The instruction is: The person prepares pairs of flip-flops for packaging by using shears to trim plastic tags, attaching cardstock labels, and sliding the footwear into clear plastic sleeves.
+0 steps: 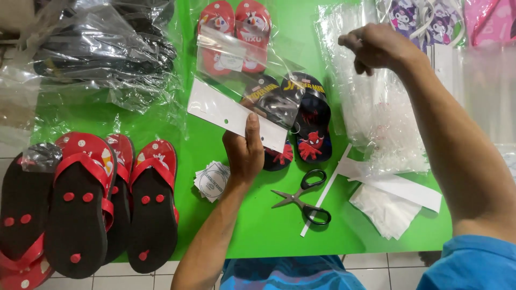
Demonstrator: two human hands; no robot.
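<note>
Left hand [244, 153] at centre of the green bench [258, 231], thumb and fingers pinched on the white header card [228, 114] of a clear bag [252, 80]. Bag tilted, running from the hand toward 12 o'clock, lying over a dark pair of sandals [312, 121] and partly over a small red pair [235, 32] at 12.

Right hand [379, 45] raised at 1 o'clock, fingers curled shut into a loose fist above a stack of clear bags [371, 107]; whether anything is gripped inside, cannot tell.

Just at 7 o'clock of the left hand, a small pile of round labels [211, 181], touching the wrist's edge. At 5 o'clock, black-handled scissors [303, 196], blades parted, lying flat beside a thin white strip [325, 193]. Farther toward 4 o'clock, folded white cards [398, 185] and crumpled white sheets [384, 209].

At 9 o'clock, red-and-black sandals [86, 209] laid soles up in a row, reaching past the bench edge. At 10 to 11 o'clock, dark sandals in plastic wrap [102, 48]. At 2 o'clock, far corner, purple-print sandals [424, 21] and a pink item [492, 21] in wrap.

Blue clothing [473, 263] at 6 and 5 o'clock, tiled floor [376, 263] below the bench edge.
</note>
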